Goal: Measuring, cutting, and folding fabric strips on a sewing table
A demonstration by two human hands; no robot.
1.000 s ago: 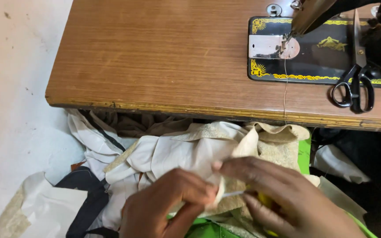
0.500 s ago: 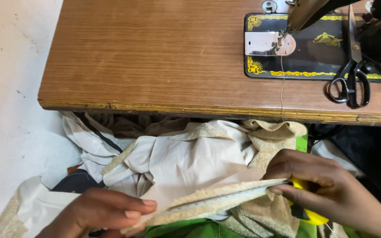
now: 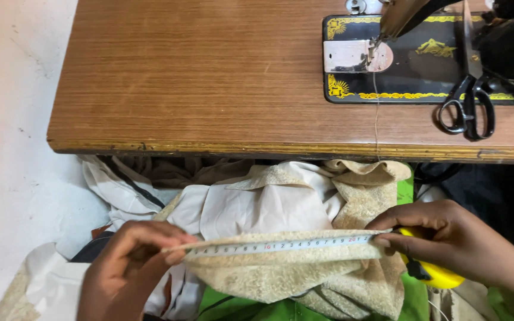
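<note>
Black scissors [image 3: 467, 107] lie beside a sewing machine [image 3: 411, 56] on a wooden table [image 3: 197, 77].

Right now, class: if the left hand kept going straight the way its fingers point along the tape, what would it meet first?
The left hand points right along the measuring tape and beige fabric edge. It would probably first meet the right hand pinching the tape's other end, though depth is uncertain.

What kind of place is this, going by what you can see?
Most likely a tailoring or home sewing workspace. A black sewing machine is set into a wooden table, with black scissors beside it. Below, the left hand and right hand stretch a measuring tape along beige fabric.
</note>
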